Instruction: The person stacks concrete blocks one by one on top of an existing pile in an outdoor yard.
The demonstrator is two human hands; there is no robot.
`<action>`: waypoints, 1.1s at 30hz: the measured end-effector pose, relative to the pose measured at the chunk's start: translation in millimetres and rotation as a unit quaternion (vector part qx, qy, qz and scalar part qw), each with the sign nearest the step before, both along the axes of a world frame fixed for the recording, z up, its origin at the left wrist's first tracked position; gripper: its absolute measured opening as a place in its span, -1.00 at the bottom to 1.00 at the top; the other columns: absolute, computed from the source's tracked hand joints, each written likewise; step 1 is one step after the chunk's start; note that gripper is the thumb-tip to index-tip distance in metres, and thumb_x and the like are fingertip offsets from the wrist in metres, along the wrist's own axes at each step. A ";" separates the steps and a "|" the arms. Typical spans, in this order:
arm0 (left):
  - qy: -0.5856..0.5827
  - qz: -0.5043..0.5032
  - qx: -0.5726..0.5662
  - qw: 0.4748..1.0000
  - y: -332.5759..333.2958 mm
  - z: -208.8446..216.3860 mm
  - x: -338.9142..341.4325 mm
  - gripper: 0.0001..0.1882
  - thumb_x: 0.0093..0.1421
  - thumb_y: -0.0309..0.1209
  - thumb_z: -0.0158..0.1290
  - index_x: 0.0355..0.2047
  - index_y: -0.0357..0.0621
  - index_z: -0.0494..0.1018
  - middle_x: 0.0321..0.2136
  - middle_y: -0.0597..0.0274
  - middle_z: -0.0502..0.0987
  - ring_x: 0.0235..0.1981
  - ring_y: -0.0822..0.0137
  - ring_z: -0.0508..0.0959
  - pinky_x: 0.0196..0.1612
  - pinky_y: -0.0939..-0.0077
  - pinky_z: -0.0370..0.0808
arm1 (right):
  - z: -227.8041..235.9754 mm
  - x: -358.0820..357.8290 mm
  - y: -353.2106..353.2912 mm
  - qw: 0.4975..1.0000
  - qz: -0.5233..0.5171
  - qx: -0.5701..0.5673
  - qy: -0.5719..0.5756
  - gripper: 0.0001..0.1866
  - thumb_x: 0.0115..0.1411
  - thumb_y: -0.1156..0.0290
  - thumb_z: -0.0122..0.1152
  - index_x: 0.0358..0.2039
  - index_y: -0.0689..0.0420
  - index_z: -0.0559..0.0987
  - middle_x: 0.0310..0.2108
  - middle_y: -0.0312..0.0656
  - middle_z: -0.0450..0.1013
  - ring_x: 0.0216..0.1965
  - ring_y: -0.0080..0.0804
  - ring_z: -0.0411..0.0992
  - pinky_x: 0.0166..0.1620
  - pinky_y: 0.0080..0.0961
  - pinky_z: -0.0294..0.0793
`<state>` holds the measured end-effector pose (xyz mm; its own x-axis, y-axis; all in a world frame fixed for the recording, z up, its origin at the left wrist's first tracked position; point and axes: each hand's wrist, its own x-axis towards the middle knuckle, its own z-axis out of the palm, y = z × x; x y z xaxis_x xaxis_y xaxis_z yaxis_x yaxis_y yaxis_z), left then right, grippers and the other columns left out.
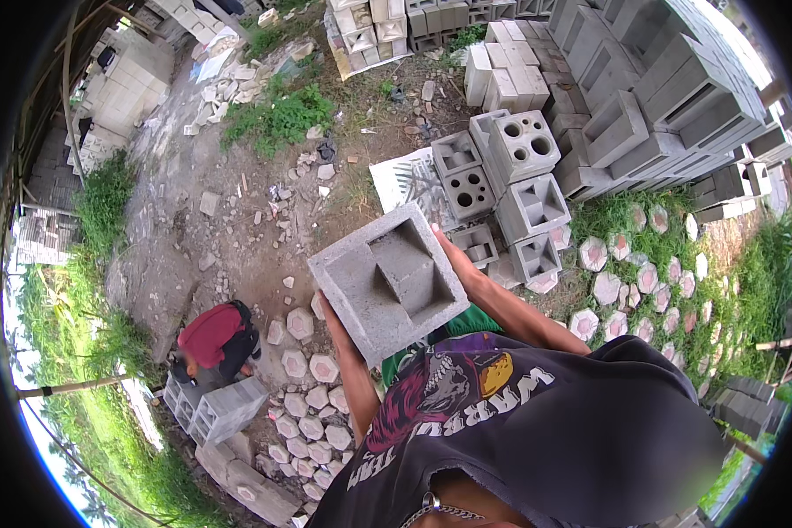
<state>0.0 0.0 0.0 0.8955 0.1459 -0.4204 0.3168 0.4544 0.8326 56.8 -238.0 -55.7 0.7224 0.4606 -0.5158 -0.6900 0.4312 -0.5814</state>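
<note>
A grey concrete block is held up in front of my torso, its face with triangular recesses turned upward. My left hand presses against its left side, and my right hand grips the right side near the upper corner. The fingers of both hands are mostly hidden by the block. Just beyond my right hand stands a small stack of similar blocks; one block with round holes sits on top.
Tall rows of hollow blocks line the right. A person in a red top bends over blocks at left. Hexagonal pavers cover ground at lower left and right. Rubble and weeds lie farther off.
</note>
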 end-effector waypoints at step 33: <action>0.023 -0.787 0.301 0.538 -223.3 -552.1 650.8 -0.06 0.12 -0.01 0.08 0.33 -0.26 -0.07 0.27 -0.02 0.12 0.30 0.17 0.11 0.33 0.31 -0.01 | -529.5 354.9 -15.8 0.701 -0.674 -0.069 0.224 -0.05 -0.18 0.83 0.01 0.30 0.09 0.08 -0.01 -0.05 0.33 -0.06 -0.23 0.36 -0.11 -0.42 0.46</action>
<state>650.8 -223.3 -552.1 0.0997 -0.6567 -0.7475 -0.0584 -0.7539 0.6544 411.7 -253.8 -585.2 0.2050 -0.5606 -0.8023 0.1632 0.8278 -0.5367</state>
